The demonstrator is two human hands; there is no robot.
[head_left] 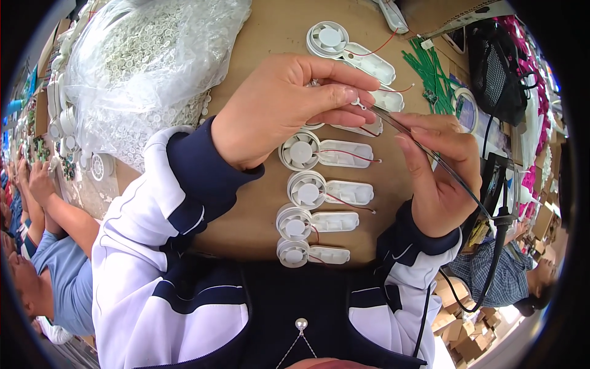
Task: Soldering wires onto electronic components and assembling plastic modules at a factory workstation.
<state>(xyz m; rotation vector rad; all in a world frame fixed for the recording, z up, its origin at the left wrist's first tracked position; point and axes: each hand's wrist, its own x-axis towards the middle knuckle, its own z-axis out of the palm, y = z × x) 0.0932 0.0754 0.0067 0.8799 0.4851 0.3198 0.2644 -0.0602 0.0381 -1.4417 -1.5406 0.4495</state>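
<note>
My left hand (289,101) is raised over the table, its thumb and fingers pinched round a small white plastic piece (359,104) with a ring-like end. My right hand (447,163) grips a pair of thin dark metal tweezers (444,163). The tweezers' tips reach to my left fingertips, close by the white piece; whether they touch it I cannot tell. Beneath both hands runs a column of several white handheld fan shells (300,152), each with a round fan head, an open handle and a thin red wire. My left hand partly covers some of them.
A clear plastic bag (153,67) of small white parts lies spilling at the left. Green wires (429,77), a black mesh bag (499,71) and a cardboard box (452,15) stand at the far right. A black cable (496,261) hangs beside my right arm. Other people sit on both sides.
</note>
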